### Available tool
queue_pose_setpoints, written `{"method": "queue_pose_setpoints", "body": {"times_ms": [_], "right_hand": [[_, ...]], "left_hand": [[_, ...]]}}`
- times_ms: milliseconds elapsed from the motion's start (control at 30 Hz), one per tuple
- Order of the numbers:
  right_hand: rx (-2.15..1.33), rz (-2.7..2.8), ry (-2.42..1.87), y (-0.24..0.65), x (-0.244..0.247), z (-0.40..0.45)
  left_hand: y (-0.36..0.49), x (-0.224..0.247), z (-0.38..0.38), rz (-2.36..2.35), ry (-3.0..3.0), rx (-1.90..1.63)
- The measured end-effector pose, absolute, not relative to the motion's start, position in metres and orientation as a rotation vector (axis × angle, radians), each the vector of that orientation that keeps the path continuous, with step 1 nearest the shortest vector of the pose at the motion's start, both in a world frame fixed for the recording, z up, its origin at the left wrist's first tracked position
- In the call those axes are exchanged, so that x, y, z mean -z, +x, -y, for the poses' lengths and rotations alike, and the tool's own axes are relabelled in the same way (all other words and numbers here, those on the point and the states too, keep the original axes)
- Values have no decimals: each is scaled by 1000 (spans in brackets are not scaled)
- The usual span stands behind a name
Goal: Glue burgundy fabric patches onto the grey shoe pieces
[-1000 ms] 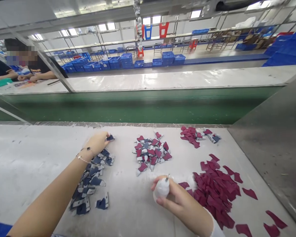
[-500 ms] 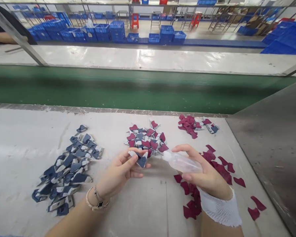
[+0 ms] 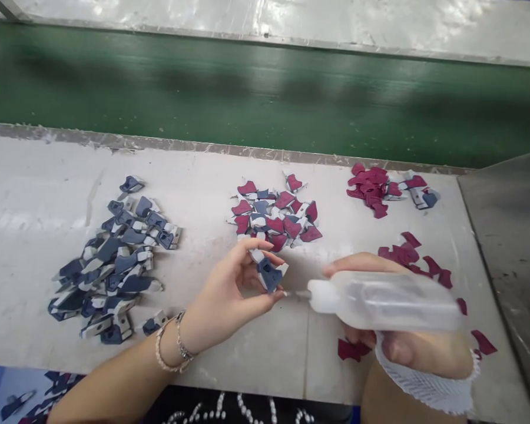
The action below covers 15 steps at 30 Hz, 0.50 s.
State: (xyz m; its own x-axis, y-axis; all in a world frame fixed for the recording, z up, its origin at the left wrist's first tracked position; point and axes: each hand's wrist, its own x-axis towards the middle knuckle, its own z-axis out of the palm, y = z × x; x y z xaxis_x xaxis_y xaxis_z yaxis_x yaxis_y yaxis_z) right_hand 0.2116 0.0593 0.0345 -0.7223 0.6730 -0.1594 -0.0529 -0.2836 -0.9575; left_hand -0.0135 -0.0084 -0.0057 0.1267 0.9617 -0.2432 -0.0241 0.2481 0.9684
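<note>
Fabric piece (image 3: 269, 275) — left hand (image 3: 229, 288), bottle (image 3: 384, 300) — right hand (image 3: 417, 347)

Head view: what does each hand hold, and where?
Left hand: a navy cut piece, pinched by its edges. Right hand: a squeeze bottle, gripped around its body.

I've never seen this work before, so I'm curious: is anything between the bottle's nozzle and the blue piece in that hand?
Nothing visible stands between them. The thin nozzle of the plastic bottle in the right hand points at the blue piece pinched in the left hand. The left fingertips lie close beside the nozzle's tip.
</note>
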Motion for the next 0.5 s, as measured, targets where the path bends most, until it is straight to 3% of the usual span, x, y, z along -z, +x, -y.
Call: {"method": "queue_pose_setpoints", "body": {"times_ms": [100, 267, 500], "right_hand": [[-2184, 1392, -697, 205, -30, -59], [-2063, 1452, -704, 204, -29, -59], [-1566, 1610, -1146, 195, -37, -43]], "left_hand": [[-13, 6, 7, -1209, 1093, -973], [-12, 6, 8, -1184, 1098, -974], [-9, 6, 10, -1200, 1115, -961]]}}
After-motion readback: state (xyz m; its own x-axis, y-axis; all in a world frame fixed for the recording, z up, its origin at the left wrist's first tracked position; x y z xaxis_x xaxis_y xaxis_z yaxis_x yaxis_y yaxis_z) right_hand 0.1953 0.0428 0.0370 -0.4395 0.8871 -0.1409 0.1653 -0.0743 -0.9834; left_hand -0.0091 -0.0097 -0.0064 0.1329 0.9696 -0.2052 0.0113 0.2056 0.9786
